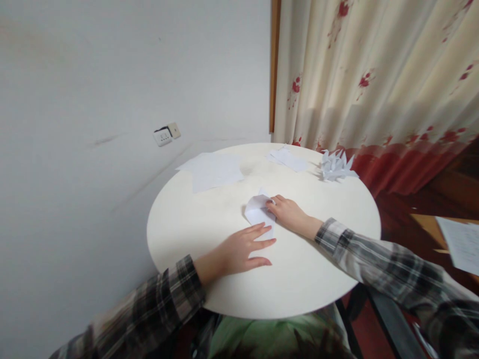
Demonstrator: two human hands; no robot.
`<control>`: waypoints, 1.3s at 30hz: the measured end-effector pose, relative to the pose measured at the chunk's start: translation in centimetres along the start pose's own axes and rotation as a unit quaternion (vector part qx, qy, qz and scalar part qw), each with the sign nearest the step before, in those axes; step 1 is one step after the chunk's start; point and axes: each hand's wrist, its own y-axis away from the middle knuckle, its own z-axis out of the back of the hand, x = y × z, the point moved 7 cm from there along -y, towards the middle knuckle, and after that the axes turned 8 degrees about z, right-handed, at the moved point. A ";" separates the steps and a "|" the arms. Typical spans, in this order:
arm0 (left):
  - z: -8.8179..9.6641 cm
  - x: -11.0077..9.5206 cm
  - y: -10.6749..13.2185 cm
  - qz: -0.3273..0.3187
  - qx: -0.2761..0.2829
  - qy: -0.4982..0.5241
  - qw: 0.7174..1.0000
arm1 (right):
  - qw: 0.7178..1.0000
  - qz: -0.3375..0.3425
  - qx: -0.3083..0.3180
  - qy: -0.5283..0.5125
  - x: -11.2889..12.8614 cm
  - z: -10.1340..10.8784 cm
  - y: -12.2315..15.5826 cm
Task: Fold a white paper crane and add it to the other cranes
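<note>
A small folded piece of white paper (258, 210) lies near the middle of a round cream table (209, 219). My left hand (241, 248) lies flat with its fingers stretched out, the fingertips pressing on the near edge of the paper. My right hand (287, 213) rests on the paper's right side, its fingers curled and pinching a raised flap. Both sleeves are plaid.
Loose white sheets (213, 170) lie at the back left of the table and more sheets (287, 159) at the back. A heap of folded paper figures (337, 166) sits at the back right. A flowered curtain (374, 80) hangs behind. A wall socket (164, 134) is on the left wall.
</note>
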 end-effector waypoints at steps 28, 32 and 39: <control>0.0 1.5 -3.4 0.056 -0.074 -0.096 0.991 | 1.000 0.004 0.004 -0.008 1.5 1.1 -0.2; 0.1 1.5 -3.5 0.050 -0.080 -0.108 0.990 | 1.000 0.006 -0.003 -0.014 1.4 1.1 -0.2; -0.2 1.4 -4.2 0.041 -0.068 -0.134 0.988 | 0.999 0.005 -0.009 -0.031 1.2 0.9 -0.1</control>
